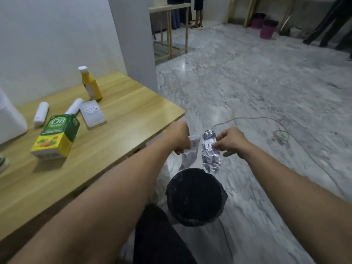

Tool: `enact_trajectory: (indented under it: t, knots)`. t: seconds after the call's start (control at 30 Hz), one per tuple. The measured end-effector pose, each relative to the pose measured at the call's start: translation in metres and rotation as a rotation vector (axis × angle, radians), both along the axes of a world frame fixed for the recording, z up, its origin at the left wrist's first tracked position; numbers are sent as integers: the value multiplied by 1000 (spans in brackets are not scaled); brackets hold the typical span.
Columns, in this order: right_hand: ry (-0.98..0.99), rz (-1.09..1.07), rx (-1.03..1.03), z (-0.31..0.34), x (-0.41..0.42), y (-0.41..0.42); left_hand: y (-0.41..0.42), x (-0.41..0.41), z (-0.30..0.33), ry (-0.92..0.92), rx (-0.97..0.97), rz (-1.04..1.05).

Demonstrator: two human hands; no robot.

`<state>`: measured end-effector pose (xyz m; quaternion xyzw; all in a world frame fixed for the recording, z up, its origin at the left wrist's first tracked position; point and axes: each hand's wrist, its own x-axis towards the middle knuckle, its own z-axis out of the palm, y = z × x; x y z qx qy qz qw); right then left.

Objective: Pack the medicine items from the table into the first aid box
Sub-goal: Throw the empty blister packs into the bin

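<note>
- though most items lie on the wooden table (122, 103), the white first aid box (9, 119) shows only as a corner at far left, well apart from both hands.
- the ob herbal carton (57, 136) looks light and stiff; grip its long sides. two white rolls (41, 114) could roll, and the yellow bottle (91, 84) stands upright.
- left hand (181, 138) is clenched on a soft clear packet (190, 151) beyond the table edge.
- right hand (230, 142) pinches a crinkly foil blister strip (211, 151) by its side; thin, bendable, likely slippery.
- both hang above a black bin (194, 195); open floor lies rightward.
</note>
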<state>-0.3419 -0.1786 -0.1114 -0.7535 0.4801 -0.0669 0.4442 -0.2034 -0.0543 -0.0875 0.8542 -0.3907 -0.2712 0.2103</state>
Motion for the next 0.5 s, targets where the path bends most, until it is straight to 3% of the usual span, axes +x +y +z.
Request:
enact_trajectory:
  t: [0.2, 0.5]
  knots:
    - [143, 32, -13, -65, -1, 10, 2, -11, -76, -108, 138, 45]
    - [241, 36, -12, -127, 20, 4, -3, -4, -139, -64, 257, 86]
